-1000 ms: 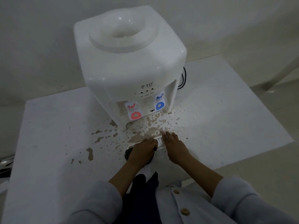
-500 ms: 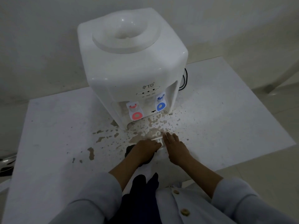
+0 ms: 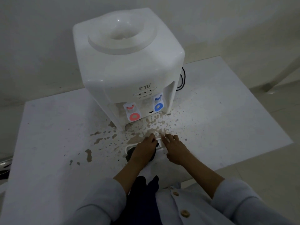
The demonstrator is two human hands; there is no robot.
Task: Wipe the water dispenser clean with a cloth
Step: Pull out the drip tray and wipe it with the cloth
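A white tabletop water dispenser [image 3: 129,69] with a red tap and a blue tap stands at the back of a white table [image 3: 48,127]. Its white drip tray [image 3: 159,144] lies on the table in front of it, out of the dispenser. My left hand [image 3: 144,150] presses a dark cloth [image 3: 129,153] onto the tray; most of the cloth is hidden under the hand. My right hand [image 3: 176,149] rests on the tray's right end with its fingers laid flat, steadying it.
Brown chipped patches and specks [image 3: 97,140] mark the table in front of the dispenser. A black cable [image 3: 183,80] loops behind the dispenser's right side. A pale wall stands behind, and tiled floor [image 3: 276,159] lies to the right.
Both hands have stayed on the drip tray. The left hand with the cloth has shifted slightly along the tray. The camera has tilted a little.
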